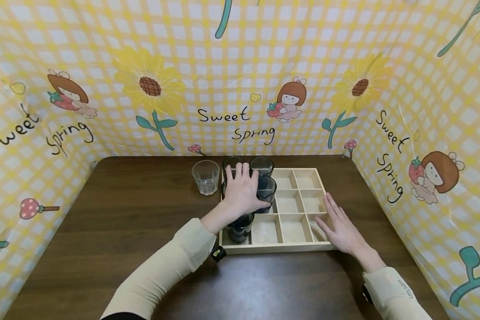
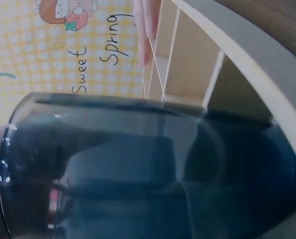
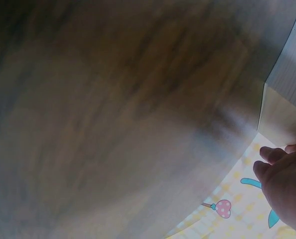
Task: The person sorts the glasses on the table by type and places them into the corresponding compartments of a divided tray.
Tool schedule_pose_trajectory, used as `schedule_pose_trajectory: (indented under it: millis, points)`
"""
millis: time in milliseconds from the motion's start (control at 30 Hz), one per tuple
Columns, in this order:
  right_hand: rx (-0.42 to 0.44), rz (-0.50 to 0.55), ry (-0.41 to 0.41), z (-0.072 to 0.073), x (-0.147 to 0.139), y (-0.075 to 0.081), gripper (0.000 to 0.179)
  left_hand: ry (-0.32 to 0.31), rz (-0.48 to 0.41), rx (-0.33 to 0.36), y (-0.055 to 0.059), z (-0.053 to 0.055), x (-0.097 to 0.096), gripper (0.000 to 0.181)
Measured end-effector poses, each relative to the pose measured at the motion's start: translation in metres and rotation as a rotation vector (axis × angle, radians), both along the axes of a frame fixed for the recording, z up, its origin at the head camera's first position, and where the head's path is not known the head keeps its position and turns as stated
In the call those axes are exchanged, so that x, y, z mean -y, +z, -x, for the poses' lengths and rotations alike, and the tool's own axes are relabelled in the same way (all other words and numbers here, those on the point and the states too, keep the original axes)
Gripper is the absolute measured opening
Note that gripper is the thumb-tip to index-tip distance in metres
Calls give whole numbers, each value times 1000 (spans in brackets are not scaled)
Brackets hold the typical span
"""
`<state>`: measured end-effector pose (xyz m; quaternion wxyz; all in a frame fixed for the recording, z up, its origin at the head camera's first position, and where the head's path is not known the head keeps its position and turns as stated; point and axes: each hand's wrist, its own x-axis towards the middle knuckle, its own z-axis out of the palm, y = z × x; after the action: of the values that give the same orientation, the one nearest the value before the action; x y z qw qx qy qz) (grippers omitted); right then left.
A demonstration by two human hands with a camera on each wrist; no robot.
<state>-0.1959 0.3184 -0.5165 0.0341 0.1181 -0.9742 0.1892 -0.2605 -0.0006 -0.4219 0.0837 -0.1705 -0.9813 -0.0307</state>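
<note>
My left hand (image 1: 242, 191) reaches over the left part of a divided wooden tray (image 1: 276, 248), fingers spread and pointing away, above a mostly hidden dark glass. Its thumb overlaps another dark glass (image 1: 267, 186) in the middle row. Nearer the front, a dark glass (image 1: 239, 231) stands in the left corner compartment; it lies under my forearm side. Two more, a back left glass (image 1: 230, 162) and a back glass (image 1: 262, 165), stand in the far row. A dark glass (image 2: 128, 169) fills the left wrist view. My right hand (image 1: 342, 226) rests straight-fingered along the tray's right edge.
A clear glass (image 1: 206, 178) stands on the brown table (image 1: 144, 209), left of the tray. Bare compartments (image 1: 294, 229) show toward the tray's right. A yellow checked cloth (image 1: 224, 66) with cartoon prints hangs at the back and sides.
</note>
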Motion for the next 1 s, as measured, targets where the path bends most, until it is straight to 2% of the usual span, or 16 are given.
schedule_pose_trajectory:
  millis: [133, 367, 533, 667, 767, 900, 1000]
  points:
    - [-3, 0, 1, 0, 0, 0, 80, -8, -20, 35, 1, -2, -2, 102]
    - [6, 4, 4, -1, 1, 0, 81, -10, -65, 39, 2, -5, 0, 98]
    - [3, 3, 1, -1, 1, 2, 81, -35, -148, 48, 10, -8, 12, 99]
    - [0, 3, 2, 0, 0, 2, 81, -31, -219, 63, 17, -7, 32, 101]
    - [2, 4, 3, 1, 0, 1, 82, 1, -259, 60, 18, -2, 53, 99]
    - [5, 4, 2, 0, 0, 1, 82, 51, -305, 61, 13, 7, 87, 97]
    - [5, 8, 2, 0, 0, 1, 82, 71, -338, 61, 5, 16, 116, 101]
